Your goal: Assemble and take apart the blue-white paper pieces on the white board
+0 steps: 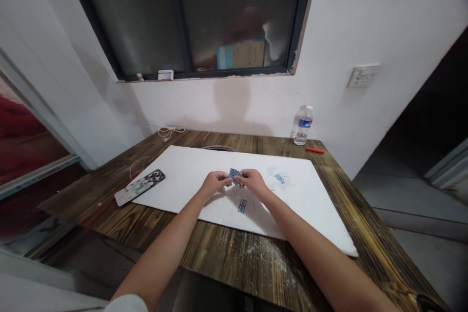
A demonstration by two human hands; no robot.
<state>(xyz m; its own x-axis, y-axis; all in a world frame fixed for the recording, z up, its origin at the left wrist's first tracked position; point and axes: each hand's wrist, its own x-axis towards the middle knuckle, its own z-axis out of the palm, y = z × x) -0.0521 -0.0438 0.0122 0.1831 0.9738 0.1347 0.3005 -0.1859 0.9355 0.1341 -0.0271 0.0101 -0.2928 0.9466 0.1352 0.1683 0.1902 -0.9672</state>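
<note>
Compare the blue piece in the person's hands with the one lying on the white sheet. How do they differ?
The held blue piece is pinched between the left hand and the right hand, while the lying blue piece touches neither hand. The held blue piece is raised above the white sheet; the lying blue piece rests flat on it. Both show blue markings.

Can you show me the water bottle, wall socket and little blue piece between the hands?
Water bottle (303,124): head view, blue label.
Wall socket (363,76): head view, white faceplate.
Blue piece (234,173): head view, exposed middle.
</note>
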